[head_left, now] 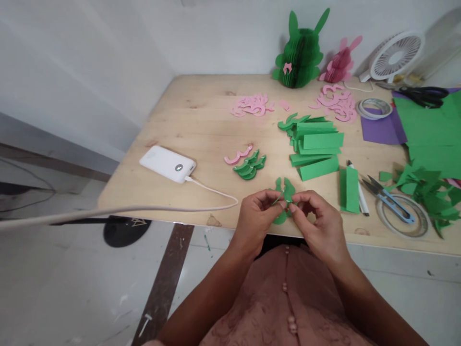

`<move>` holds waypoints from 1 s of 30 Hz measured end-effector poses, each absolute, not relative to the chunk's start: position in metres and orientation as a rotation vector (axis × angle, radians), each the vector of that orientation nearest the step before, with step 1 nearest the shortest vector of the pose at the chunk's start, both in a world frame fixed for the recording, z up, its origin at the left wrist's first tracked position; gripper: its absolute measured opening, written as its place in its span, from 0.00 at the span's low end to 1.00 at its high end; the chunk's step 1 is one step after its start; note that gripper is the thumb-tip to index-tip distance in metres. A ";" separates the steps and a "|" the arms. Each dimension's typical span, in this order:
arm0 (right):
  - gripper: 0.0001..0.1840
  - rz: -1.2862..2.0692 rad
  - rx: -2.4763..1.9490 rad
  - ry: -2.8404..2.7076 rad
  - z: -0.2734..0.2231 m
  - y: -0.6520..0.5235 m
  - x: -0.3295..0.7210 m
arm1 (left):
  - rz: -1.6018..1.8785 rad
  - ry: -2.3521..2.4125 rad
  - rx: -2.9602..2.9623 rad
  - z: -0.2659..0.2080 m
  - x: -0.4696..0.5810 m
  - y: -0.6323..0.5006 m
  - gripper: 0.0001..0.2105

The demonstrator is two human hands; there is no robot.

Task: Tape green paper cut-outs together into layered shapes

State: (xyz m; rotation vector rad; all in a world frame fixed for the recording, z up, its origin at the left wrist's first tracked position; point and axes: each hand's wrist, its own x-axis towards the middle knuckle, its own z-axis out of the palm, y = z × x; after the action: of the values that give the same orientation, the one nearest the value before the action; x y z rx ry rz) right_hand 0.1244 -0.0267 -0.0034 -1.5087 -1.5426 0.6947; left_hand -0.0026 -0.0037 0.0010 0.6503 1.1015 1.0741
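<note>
Near the table's front edge my left hand [260, 214] and my right hand [319, 218] meet, thumbs and fingers pinched on a green paper cutout [289, 188]. Its curved lobes show above and below my fingertips; the middle is partly covered. A small whitish spot shows between the fingertips, too small to name. Just beyond lies a stack of curled green paper cutouts [249, 166], with a wavy pink paper piece [238, 154] beside it. Folded green paper strips [320, 144] are piled farther back on the right.
A white power bank [168, 163] with a cable lies left. Blue-handled snips [391, 199] rest over a tape roll [383, 221], near a white marker [363, 197] and green scraps [428, 192]. Behind stand a green paper rabbit [300, 57], a pink one [339, 65] and a fan [396, 55].
</note>
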 end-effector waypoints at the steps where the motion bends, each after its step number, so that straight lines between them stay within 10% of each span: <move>1: 0.02 0.711 -1.506 -1.527 -0.003 -0.026 0.124 | 1.073 1.106 0.655 0.001 -0.003 -0.004 0.06; 30: 0.05 0.997 -1.537 -1.282 -0.007 -0.028 0.123 | 1.004 1.098 0.726 0.002 -0.002 -0.006 0.06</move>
State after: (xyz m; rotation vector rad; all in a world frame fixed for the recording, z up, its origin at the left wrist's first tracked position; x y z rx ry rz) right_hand 0.1233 -0.0277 -0.0065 -1.5375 -1.2819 0.9972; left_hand -0.0015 -0.0060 0.0021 0.7256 1.0983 1.0039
